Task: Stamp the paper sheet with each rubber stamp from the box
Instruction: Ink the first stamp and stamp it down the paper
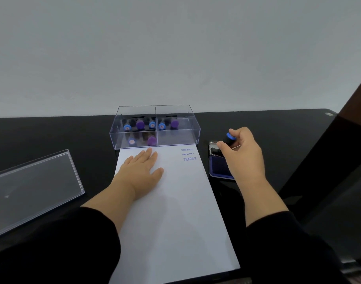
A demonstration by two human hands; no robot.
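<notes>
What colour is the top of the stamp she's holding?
Blue, on a black body: the stamp gripped by the right hand, seen in the head view.

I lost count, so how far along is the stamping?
Done: three FRAGILE prints on the paper sheet. In hand: the right hand holds a blue-capped stamp at the ink pad; the left hand steadies the sheet. Left: several stamps in the clear box.

The left hand [141,168] lies flat on the paper sheet [175,212], which bears three "FRAGILE" prints at its far right corner. The right hand [242,152] pinches a blue-topped stamp [229,139] over the ink pad [219,165]. The clear box [155,127] at the sheet's far edge holds more stamps; its lid [32,187] lies left on the black worktop [73,132].
</notes>
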